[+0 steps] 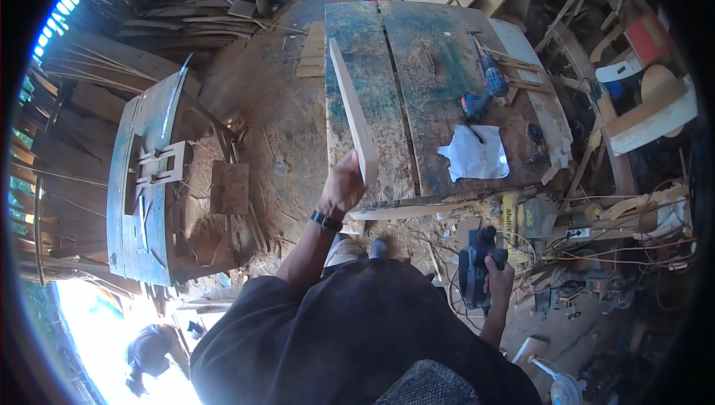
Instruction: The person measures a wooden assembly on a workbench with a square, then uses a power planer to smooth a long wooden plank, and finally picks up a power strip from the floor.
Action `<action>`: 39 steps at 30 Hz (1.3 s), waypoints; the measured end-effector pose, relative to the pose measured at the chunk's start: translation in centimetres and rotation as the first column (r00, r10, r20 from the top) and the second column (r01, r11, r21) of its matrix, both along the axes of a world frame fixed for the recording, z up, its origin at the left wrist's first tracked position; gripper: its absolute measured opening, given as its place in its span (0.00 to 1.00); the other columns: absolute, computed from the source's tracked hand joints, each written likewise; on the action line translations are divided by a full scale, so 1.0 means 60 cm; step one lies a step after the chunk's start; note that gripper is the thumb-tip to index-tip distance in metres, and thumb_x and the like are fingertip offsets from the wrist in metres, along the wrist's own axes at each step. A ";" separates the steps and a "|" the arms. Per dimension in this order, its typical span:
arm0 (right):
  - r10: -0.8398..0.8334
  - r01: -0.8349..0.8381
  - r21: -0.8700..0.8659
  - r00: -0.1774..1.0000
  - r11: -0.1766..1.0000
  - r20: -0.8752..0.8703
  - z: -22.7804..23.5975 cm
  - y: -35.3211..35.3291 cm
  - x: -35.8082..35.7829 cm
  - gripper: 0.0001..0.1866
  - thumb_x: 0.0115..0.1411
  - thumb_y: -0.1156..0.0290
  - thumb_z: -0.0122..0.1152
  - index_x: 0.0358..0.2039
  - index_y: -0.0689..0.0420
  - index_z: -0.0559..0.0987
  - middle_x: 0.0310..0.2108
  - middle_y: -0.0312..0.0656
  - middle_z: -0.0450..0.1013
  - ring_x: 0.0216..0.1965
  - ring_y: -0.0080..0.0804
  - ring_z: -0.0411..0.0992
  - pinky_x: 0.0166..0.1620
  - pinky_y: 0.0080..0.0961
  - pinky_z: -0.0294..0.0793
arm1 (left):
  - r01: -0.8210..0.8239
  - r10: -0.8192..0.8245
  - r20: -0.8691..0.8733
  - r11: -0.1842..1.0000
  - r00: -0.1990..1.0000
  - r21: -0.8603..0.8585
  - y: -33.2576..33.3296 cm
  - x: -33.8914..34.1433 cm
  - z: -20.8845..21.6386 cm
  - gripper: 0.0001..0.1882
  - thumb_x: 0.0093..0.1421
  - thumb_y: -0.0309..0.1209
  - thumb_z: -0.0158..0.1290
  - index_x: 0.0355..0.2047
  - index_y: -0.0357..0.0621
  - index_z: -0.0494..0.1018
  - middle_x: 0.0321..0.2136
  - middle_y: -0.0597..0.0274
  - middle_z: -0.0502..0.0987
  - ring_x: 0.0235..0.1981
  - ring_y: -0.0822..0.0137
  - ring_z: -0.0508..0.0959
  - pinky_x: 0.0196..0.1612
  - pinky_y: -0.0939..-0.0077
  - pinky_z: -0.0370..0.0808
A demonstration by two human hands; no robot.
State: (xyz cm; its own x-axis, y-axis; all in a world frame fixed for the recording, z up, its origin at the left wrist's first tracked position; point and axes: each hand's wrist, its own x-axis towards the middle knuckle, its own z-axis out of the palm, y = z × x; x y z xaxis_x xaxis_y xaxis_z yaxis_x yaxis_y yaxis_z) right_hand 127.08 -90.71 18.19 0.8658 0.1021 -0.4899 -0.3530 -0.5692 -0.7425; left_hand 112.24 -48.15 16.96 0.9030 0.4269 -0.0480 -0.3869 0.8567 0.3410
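My left hand (345, 185) is closed round the near end of a pale wooden board (351, 103). The board slants away over the left part of a worn blue-green workbench (432, 55), on its narrow side; whether it touches the top I cannot tell. At my right side, off the bench, my right hand (499, 280) grips the handle of a black electric planer (474, 271). Two blue-and-black cordless drills (491, 77) lie on the bench's right side. Nearer me a white sheet of paper (477, 163) rests on the top.
A second bench (128, 219) at left carries a small wooden frame (164, 163). Cords (633, 256) and a power strip (579, 233) crowd the right. Wood scraps (186, 21) pile up behind. Another person (149, 353) is at lower left, a white fan (566, 388) at lower right.
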 end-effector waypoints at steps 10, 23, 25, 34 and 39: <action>-0.123 0.088 -0.124 0.944 0.988 -0.306 -0.197 -0.150 -0.041 0.15 0.55 0.62 0.69 0.36 0.58 0.77 0.14 0.38 0.66 0.08 0.30 0.64 0.11 0.30 0.64 | -0.079 0.120 0.141 0.961 0.983 -0.265 0.054 0.038 0.099 0.17 0.73 0.28 0.38 0.57 0.30 0.60 0.48 0.49 0.72 0.47 0.58 0.77 0.53 0.64 0.79; 0.145 -0.212 -0.164 0.927 0.963 -0.347 -0.304 -0.146 -0.072 0.14 0.54 0.62 0.68 0.22 0.60 0.78 0.13 0.39 0.68 0.11 0.30 0.67 0.16 0.31 0.67 | -0.145 0.198 0.242 0.965 0.950 -0.220 0.073 0.049 0.143 0.17 0.72 0.25 0.38 0.58 0.29 0.58 0.49 0.45 0.69 0.47 0.57 0.76 0.53 0.65 0.79; 0.157 -0.223 -0.176 0.932 0.959 -0.326 -0.325 -0.160 -0.073 0.14 0.54 0.62 0.68 0.22 0.60 0.78 0.13 0.39 0.68 0.11 0.31 0.67 0.16 0.31 0.67 | -0.121 0.166 0.243 0.975 0.956 -0.188 0.070 0.054 0.147 0.16 0.72 0.25 0.39 0.57 0.30 0.57 0.48 0.45 0.70 0.47 0.57 0.76 0.53 0.64 0.80; 0.192 -0.267 -0.212 0.929 0.940 -0.317 -0.330 -0.139 -0.068 0.16 0.52 0.60 0.69 0.25 0.61 0.79 0.15 0.40 0.70 0.13 0.31 0.69 0.17 0.31 0.67 | -0.124 0.167 0.243 0.976 0.955 -0.182 0.072 0.049 0.142 0.17 0.73 0.29 0.39 0.57 0.31 0.57 0.48 0.47 0.70 0.48 0.57 0.77 0.52 0.62 0.81; 0.204 -0.281 -0.222 0.927 0.934 -0.314 -0.329 -0.124 -0.064 0.17 0.51 0.59 0.70 0.27 0.62 0.79 0.16 0.40 0.71 0.13 0.31 0.69 0.18 0.31 0.68 | -0.132 0.173 0.244 0.976 0.954 -0.176 0.079 0.055 0.142 0.18 0.73 0.30 0.38 0.58 0.31 0.57 0.48 0.46 0.71 0.48 0.57 0.77 0.51 0.62 0.81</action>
